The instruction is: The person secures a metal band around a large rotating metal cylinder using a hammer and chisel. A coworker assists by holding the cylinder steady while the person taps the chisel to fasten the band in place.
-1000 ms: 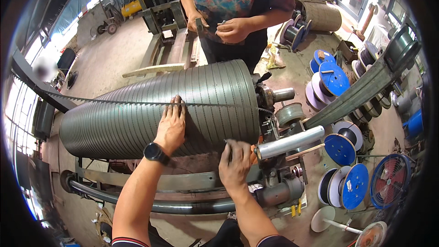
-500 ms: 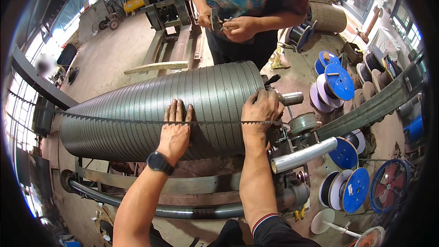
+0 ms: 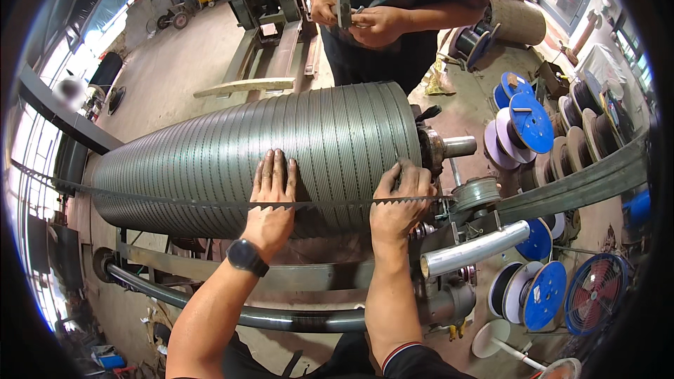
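Note:
A large grey metal roller [image 3: 203, 144], closely ridged around its surface, lies across in front of me. My left hand [image 3: 272, 193] rests flat on its near side, fingers stretched out. At the roller's right end, my right hand [image 3: 403, 200] has its fingers curled down against the surface; what they hold, if anything, is hidden. A thin dark toothed strip [image 3: 330, 204] runs across the view in front of both hands. Its right end meets a small grey spool [image 3: 476, 193] beside the roller's shaft [image 3: 459, 145].
Across the roller, a person holds a hammer [image 3: 344, 9]. A shiny metal tube [image 3: 476, 248] sticks out at right. Blue-sided reels [image 3: 531, 123] and a floor fan [image 3: 597, 293] stand beyond it. A dark pipe [image 3: 309, 321] and a flat beam [image 3: 316, 277] lie nearer me.
The view has shifted slightly. My right hand's fingers have drawn in and sit lower along the roller's right edge. My left hand stays flat on the roller.

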Tool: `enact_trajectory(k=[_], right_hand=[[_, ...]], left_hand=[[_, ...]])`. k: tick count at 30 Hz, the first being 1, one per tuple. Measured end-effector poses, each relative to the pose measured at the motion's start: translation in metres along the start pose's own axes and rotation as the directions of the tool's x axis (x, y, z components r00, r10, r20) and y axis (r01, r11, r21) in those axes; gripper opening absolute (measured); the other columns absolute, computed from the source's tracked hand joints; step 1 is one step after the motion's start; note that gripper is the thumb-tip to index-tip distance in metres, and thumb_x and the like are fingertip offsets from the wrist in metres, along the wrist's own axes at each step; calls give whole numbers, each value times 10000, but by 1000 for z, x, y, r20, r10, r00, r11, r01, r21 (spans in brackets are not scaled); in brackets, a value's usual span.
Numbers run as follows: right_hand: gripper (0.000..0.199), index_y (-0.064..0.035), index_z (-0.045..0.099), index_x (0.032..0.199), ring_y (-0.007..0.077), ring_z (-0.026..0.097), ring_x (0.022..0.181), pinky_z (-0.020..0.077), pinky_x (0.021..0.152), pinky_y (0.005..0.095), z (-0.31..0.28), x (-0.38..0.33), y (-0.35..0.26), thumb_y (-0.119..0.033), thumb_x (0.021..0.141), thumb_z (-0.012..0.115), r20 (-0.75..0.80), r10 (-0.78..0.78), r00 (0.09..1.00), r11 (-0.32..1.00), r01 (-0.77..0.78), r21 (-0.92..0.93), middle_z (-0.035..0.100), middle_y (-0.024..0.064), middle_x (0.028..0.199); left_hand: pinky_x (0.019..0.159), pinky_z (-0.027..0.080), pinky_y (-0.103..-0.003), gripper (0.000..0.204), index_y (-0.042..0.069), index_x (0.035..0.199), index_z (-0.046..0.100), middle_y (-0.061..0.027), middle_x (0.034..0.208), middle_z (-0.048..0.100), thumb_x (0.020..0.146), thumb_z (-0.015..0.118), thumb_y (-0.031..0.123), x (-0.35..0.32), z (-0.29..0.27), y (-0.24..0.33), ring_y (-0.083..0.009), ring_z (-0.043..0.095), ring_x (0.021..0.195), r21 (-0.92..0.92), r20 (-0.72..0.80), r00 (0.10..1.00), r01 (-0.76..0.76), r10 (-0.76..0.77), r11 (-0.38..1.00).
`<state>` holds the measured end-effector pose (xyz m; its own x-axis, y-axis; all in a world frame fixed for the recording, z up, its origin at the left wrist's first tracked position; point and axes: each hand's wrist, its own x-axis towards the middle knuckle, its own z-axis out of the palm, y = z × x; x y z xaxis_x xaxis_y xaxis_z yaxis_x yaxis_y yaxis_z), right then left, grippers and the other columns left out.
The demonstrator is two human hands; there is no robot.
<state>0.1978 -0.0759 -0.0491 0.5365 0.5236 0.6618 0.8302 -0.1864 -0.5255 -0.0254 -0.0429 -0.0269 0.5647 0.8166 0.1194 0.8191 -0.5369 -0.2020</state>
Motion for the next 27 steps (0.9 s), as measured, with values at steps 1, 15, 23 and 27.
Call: enact_trajectory(k=[1,15,23,27], right_hand=[[165,-60,716,1067,306,662,880,503,815,437,-4,-3,-2,-72,903,716,10,-9,1000,1000,9,-20,640,104,963],[144,-46,739,1005,348,647,753,527,698,471,1,0,2,-98,872,750,87,-63,994,998,64,-5,620,127,887],[118,-26,725,942,323,627,724,518,700,444,5,5,-7,-64,838,766,77,-52,996,999,51,11,606,127,864],[105,-21,670,844,318,628,724,511,705,433,2,12,-15,-51,815,767,123,-44,991,999,44,-1,609,131,854]], left_hand=[[1310,172,-537,706,-115,1572,350,-381,1644,278,901,531,12,-3,3,1,-491,248,1569,-18,1,1000,6,-6,1000],[1312,148,-551,729,-99,1598,312,-369,1652,276,914,524,39,-16,9,10,-480,218,1584,50,17,999,30,-31,998],[1311,143,-560,742,-94,1599,317,-375,1649,274,904,542,36,-15,5,13,-487,220,1581,17,19,999,38,-38,999],[1310,144,-566,763,-99,1596,318,-381,1645,278,882,555,26,-15,5,13,-490,224,1579,-1,23,999,45,-45,999]])
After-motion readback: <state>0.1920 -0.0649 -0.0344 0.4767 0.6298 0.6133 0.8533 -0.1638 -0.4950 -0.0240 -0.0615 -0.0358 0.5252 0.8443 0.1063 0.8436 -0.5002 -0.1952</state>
